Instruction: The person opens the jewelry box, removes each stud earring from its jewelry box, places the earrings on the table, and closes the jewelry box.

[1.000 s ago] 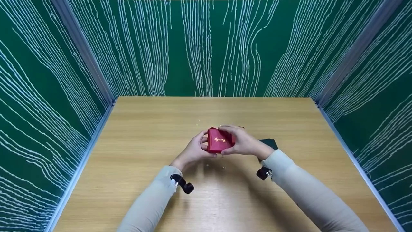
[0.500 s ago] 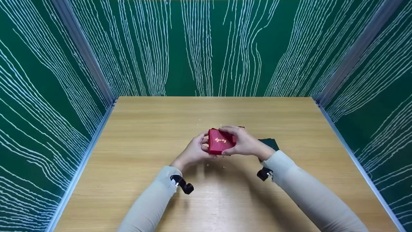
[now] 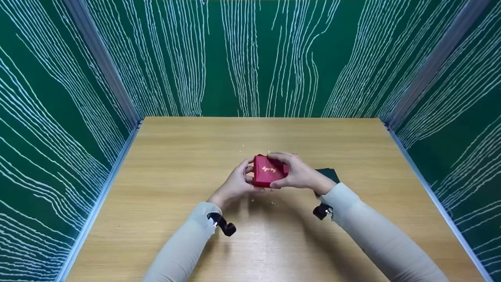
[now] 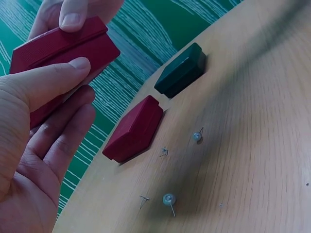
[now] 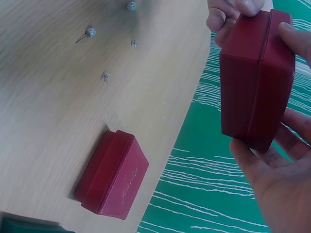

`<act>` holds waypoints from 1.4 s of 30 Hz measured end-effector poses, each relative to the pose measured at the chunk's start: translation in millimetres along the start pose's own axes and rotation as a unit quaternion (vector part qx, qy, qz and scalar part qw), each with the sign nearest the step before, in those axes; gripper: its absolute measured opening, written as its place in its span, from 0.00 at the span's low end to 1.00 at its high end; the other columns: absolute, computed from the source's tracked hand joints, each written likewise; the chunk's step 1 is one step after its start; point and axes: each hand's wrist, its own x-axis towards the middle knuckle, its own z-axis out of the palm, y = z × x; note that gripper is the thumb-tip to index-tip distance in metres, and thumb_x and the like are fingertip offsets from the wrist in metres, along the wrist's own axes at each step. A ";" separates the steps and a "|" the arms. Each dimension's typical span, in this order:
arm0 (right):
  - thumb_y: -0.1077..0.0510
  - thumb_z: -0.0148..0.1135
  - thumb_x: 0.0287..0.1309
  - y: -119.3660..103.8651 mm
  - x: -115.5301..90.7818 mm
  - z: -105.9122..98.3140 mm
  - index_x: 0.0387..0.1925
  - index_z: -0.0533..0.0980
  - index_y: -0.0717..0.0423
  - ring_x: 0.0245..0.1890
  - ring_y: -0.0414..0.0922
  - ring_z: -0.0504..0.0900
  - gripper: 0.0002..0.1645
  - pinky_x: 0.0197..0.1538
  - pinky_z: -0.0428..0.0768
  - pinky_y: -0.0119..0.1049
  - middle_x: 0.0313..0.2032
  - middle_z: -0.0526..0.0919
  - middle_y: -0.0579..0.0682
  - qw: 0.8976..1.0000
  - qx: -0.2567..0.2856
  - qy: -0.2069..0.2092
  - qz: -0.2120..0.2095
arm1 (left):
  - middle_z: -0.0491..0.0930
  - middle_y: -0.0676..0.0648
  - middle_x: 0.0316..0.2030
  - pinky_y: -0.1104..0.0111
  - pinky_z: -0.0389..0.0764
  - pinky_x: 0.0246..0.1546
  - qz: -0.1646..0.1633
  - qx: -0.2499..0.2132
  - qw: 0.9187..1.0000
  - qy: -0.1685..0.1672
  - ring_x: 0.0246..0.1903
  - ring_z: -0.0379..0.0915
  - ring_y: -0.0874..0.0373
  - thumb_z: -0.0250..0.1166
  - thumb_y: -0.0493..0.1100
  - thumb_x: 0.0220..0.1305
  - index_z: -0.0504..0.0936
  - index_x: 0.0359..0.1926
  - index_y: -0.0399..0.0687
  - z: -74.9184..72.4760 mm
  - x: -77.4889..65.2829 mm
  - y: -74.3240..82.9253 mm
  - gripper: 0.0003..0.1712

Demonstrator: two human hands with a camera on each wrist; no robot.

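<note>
A small red jewelry box [image 3: 267,170] with gold lettering on its lid is held up over the table between both hands. My left hand [image 3: 238,178] grips its left side, thumb across the near face and fingers behind. From the right, my right hand [image 3: 297,172] grips the lid and edges with thumb and fingers. The lid sits on the base along a thin seam, as the right wrist view shows of the red jewelry box [image 5: 257,77]. Below lie two pearl stud earrings [image 4: 169,199] and two small star-shaped studs [image 5: 105,76].
A second red jewelry box [image 4: 133,128] stands on the wooden table behind the hands, mostly hidden in the head view. To its right is a dark green box [image 4: 182,70], partly behind the right wrist in the head view. Green walls with white lines [image 3: 235,58] enclose the table.
Both hands keep their grip on the red jewelry box. It has shifted very slightly to the right and its lid tilts a little differently. The other things stay put.
</note>
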 end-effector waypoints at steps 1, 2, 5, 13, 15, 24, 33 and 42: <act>0.56 0.87 0.52 -0.2 -0.1 -0.2 0.78 0.70 0.60 0.71 0.62 0.75 0.54 0.68 0.85 0.59 0.76 0.73 0.62 1.000 0.000 0.000 0.000 | 0.81 0.35 0.65 0.58 0.92 0.55 0.000 -0.001 1.000 0.000 0.51 0.90 0.47 0.78 0.21 0.51 0.57 0.84 0.45 0.0 0.1 0.0 0.63; 0.56 0.87 0.52 -0.4 -0.2 -0.3 0.78 0.70 0.60 0.71 0.62 0.75 0.54 0.68 0.85 0.59 0.76 0.73 0.62 1.000 0.000 0.001 -0.001 | 0.81 0.35 0.64 0.58 0.93 0.54 0.000 -0.001 1.000 0.001 0.51 0.90 0.47 0.77 0.21 0.51 0.58 0.84 0.45 -0.1 0.2 0.2 0.63; 0.56 0.87 0.53 -1.0 -0.3 -1.1 0.78 0.70 0.59 0.71 0.62 0.75 0.54 0.68 0.85 0.59 0.76 0.73 0.62 1.000 0.001 0.005 -0.002 | 0.81 0.34 0.65 0.57 0.93 0.53 -0.001 -0.002 1.000 0.003 0.50 0.90 0.46 0.76 0.19 0.50 0.57 0.84 0.43 -0.7 0.4 0.4 0.63; 0.57 0.86 0.53 -1.7 0.2 -6.4 0.77 0.71 0.61 0.71 0.63 0.75 0.53 0.69 0.84 0.61 0.75 0.73 0.62 1.000 0.015 0.020 -0.010 | 0.82 0.33 0.63 0.61 0.92 0.55 -0.001 0.028 0.999 0.017 0.48 0.91 0.46 0.75 0.20 0.52 0.56 0.85 0.41 -6.3 -0.2 -1.4 0.62; 0.57 0.86 0.53 -0.7 -1.1 -8.3 0.77 0.71 0.61 0.71 0.63 0.75 0.53 0.70 0.84 0.61 0.75 0.73 0.62 1.000 0.011 0.022 -0.009 | 0.82 0.33 0.64 0.60 0.92 0.56 0.000 0.027 0.999 0.019 0.48 0.91 0.46 0.74 0.19 0.52 0.56 0.85 0.41 -8.3 -0.5 -2.3 0.62; 0.55 0.87 0.52 9.4 -8.1 -16.0 0.78 0.70 0.58 0.71 0.62 0.74 0.54 0.70 0.83 0.61 0.75 0.73 0.61 1.000 -0.007 0.030 0.000 | 0.80 0.30 0.66 0.56 0.92 0.56 0.005 0.029 0.999 0.044 0.50 0.90 0.43 0.76 0.18 0.50 0.55 0.84 0.37 -17.9 -3.6 1.8 0.63; 0.55 0.86 0.54 22.9 -16.7 -20.5 0.80 0.69 0.54 0.70 0.61 0.74 0.55 0.67 0.85 0.59 0.77 0.71 0.57 0.999 -0.003 0.027 0.018 | 0.79 0.28 0.65 0.58 0.93 0.54 0.005 0.016 0.997 0.072 0.50 0.90 0.43 0.73 0.15 0.49 0.56 0.83 0.37 -28.7 -4.7 -0.5 0.62; 0.54 0.85 0.52 43.3 -31.7 -18.1 0.79 0.71 0.55 0.71 0.64 0.74 0.54 0.72 0.78 0.68 0.75 0.73 0.62 0.998 -0.042 0.034 0.019 | 0.80 0.28 0.64 0.61 0.94 0.51 0.010 0.018 0.996 0.084 0.47 0.91 0.47 0.74 0.15 0.49 0.56 0.83 0.37 -41.8 -7.7 -1.2 0.63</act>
